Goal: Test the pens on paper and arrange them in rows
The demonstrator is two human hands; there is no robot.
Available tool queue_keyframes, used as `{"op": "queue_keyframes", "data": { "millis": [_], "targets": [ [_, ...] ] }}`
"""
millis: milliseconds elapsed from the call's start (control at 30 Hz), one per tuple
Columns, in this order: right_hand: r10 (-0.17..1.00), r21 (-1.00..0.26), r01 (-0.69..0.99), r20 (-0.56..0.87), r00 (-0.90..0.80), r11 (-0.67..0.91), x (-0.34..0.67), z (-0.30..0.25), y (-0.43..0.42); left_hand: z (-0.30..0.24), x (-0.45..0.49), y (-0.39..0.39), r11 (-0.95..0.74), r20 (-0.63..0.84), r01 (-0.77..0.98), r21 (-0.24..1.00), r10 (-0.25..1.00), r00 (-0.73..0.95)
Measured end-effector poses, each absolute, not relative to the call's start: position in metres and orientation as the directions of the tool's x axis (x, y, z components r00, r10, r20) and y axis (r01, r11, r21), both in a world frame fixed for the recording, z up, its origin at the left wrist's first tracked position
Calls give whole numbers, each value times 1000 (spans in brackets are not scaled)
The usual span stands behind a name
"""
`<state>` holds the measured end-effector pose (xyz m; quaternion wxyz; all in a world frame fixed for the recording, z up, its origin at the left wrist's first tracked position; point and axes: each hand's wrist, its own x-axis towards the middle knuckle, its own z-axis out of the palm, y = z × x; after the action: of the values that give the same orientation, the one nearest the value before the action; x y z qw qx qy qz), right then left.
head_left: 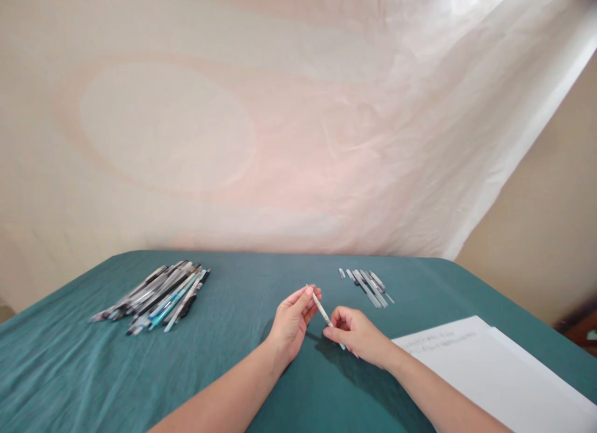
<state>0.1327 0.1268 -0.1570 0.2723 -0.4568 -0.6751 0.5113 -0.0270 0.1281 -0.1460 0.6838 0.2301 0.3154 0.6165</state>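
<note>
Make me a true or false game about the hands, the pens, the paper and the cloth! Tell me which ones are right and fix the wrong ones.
1. The left hand and the right hand both hold one pen. True.
2. The big pile lies to the right of the hands. False: it lies to their left.
3. The paper is on the right side. True.
4. The cloth is red. False: it is blue-green.
5. The small pile is farther from the person than the paper. True.
</note>
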Motion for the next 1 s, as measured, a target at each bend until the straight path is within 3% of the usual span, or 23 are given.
{"op": "queue_keyframes", "data": {
  "millis": [400,700,1000],
  "targets": [
    [852,-952,290,-70,-519,99,134,-147,121,-147,-27,130,132,-151,-698,704,988,35],
    [900,-932,317,20,-436,175,133,-158,126,-147,-27,128,134,-152,-701,700,988,37],
    [893,-921,338,22,-449,192,134,-158,127,-142,-37,136,96,-140,-730,677,990,0]
  ]
}}
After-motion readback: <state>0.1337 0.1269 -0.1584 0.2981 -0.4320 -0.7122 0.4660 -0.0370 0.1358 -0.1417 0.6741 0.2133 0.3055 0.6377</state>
